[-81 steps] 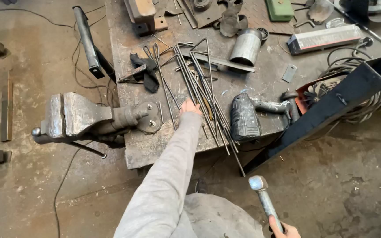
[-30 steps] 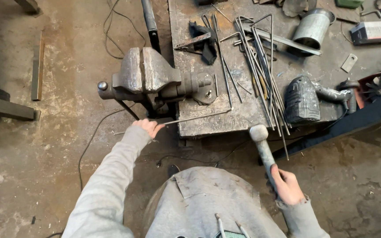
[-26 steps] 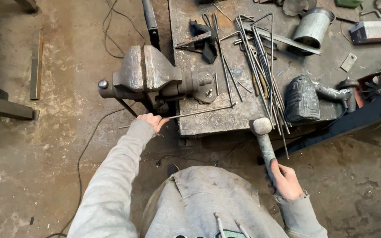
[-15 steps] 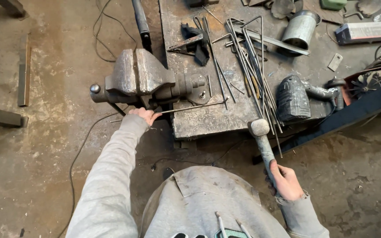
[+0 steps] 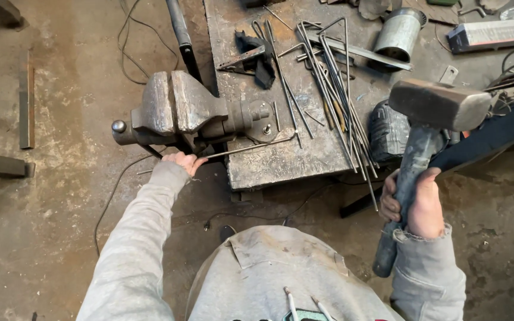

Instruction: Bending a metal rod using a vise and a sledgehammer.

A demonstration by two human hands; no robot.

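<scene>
A: Concrete floor, stained; steel bench (image 5: 281, 160) upper centre, rusty vise (image 5: 179, 113) on its left edge.

B: Step?

A: Left hand (image 5: 184, 161) grips the thin rod (image 5: 251, 145), lying centre frame from vise across the bench. Right hand (image 5: 414, 202) clamps the hammer (image 5: 429, 119).

B: Next?

A: Probably a strike; needs the rod steady.

B: Change?

A: Hammer now raised, nearer the camera than half a second ago.
</scene>
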